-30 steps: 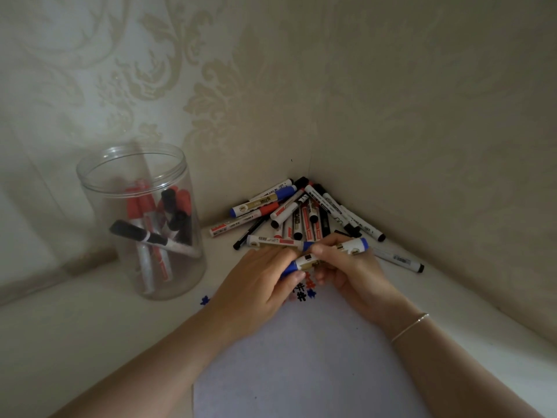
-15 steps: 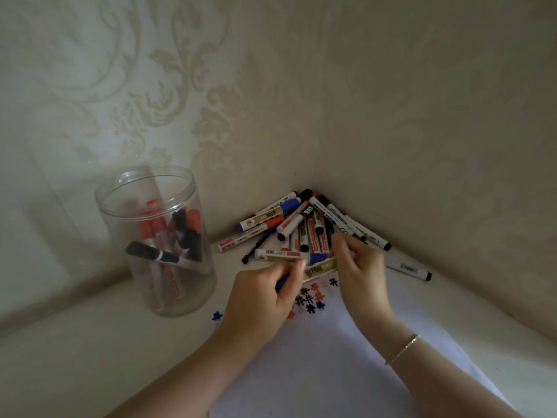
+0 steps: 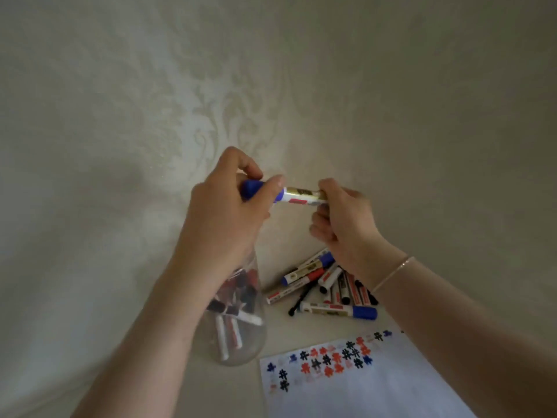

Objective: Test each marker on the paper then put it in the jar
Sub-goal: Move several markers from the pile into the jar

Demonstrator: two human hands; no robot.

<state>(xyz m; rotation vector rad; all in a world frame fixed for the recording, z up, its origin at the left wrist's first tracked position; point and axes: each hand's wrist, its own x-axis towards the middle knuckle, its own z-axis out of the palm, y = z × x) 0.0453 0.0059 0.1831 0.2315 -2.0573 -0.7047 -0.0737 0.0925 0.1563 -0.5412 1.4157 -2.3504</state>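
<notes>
At the left stood the clear jar (image 3: 241, 345) on the table (image 3: 301, 330), partly hidden behind the person's forearm, with several red and black markers already inside. Above it the left hand (image 3: 223, 212) curled its fingers round the blue cap (image 3: 251, 188) of a marker (image 3: 301, 197) held level in the air, while the right hand (image 3: 343, 218) pinched the far end of its barrel. It looked like the uncapping step, before the test stroke; next would come a straight pull apart, then the tip down to the paper (image 3: 361, 387), already dotted with blue, black and red marks. The loose pile of markers (image 3: 328, 282) lay between jar and paper. The labels were too blurred to read.
</notes>
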